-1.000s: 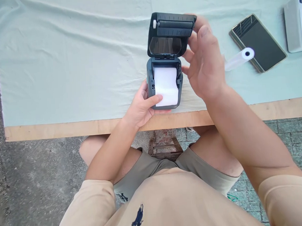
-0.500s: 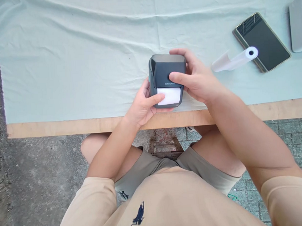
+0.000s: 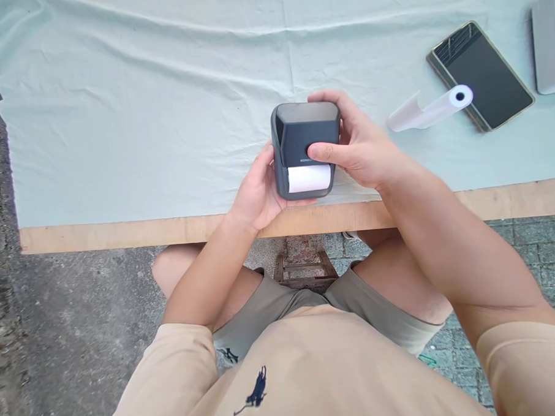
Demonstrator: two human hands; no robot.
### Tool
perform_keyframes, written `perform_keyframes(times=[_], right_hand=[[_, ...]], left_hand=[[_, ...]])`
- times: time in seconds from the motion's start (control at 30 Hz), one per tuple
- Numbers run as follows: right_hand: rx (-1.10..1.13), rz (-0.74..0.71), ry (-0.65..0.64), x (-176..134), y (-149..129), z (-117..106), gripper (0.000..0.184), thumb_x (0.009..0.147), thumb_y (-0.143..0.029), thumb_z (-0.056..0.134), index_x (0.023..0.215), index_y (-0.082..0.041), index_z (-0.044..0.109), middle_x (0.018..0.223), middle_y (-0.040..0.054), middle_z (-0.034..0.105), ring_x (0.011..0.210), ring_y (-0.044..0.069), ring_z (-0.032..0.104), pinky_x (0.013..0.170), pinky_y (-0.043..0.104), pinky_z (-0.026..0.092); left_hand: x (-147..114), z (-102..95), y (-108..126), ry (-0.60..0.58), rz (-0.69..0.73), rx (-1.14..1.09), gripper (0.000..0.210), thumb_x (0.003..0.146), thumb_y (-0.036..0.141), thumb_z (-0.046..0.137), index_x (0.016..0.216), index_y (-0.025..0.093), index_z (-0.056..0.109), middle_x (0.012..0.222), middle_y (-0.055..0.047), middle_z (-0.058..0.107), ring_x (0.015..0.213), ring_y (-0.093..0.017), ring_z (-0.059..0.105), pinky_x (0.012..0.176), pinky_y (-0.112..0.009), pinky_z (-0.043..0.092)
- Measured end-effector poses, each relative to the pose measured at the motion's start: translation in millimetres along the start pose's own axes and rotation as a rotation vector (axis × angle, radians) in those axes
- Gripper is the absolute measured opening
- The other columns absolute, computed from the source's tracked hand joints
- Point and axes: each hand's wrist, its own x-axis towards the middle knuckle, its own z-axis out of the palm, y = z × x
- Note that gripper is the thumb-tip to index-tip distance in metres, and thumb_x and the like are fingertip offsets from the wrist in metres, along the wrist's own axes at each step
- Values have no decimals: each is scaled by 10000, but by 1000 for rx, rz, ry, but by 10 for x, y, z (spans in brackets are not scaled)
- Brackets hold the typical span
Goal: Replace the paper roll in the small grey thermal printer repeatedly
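A dark grey label printer [image 3: 302,130] is held between both hands, just above the near part of the cloth. White paper [image 3: 309,178] shows, curved, in the opening below its lid. My left hand [image 3: 257,193] supports the printer from the left and beneath, with fingertips showing under its near edge. My right hand [image 3: 367,144] wraps round the right side, its thumb lying on the lid over part of the lettering. Most fingers on the underside are hidden.
Right of my hands, a partly unrolled white paper roll [image 3: 432,110] rests against a dark phone [image 3: 488,79]. A pale grey device [image 3: 549,49] is cut off at the right edge. Light green cloth [image 3: 140,116] covers the table, leaving a wooden front edge [image 3: 122,234].
My left thumb has come off the white paper and moved to the printer's left side. The paper now looks shorter and more curved. My right hand keeps its hold.
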Motion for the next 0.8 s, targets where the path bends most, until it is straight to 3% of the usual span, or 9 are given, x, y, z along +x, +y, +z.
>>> perform_keyframes(times=[0.23,0.33,0.47,0.63,0.73,0.8], right_hand=[[-7,38,-10,-26,-88,22,808,768,-486,1165,1426,-394,705,1438,36,842,1503,371,785,1046,485,819],[-12,45,2,-33,-103,38,823,781,-485,1174,1438,-393,687,1430,30,836,1443,353,793,1081,490,803],[-26,56,25,-17,-68,35,813,787,-538,1177,1399,-379,667,1370,25,825,1354,339,819,995,463,792],[-3,28,29,4,-24,55,889,718,-619,1227,1371,-381,673,1326,20,834,1307,337,832,945,448,790],[6,3,28,-5,-22,80,940,698,-632,1241,1417,-392,685,1307,18,841,1279,339,836,960,460,795],[3,2,26,-23,-47,71,885,768,-659,1192,1456,-398,702,1317,15,838,1296,335,834,1028,471,792]], left_hand=[[-21,49,45,51,-27,-5,653,1284,637,481,1797,295,697,1507,-98,964,1443,-480,946,1017,-670,890],[-34,56,37,41,-13,-12,645,1295,618,479,1829,311,671,1626,-97,933,1542,-488,908,1109,-700,870],[-54,53,26,36,12,-8,620,1309,574,498,1838,299,665,1735,-104,889,1650,-517,843,1180,-694,842],[-20,12,0,22,2,11,704,1343,552,251,1835,280,676,1624,-77,932,1665,-515,825,1156,-689,823],[13,-22,-37,11,36,-12,629,1313,607,420,1790,318,711,1639,-71,927,1639,-499,853,1126,-656,857],[20,-33,-54,6,40,-27,626,1253,673,587,1778,358,715,1639,-69,931,1636,-497,859,1131,-660,872]])
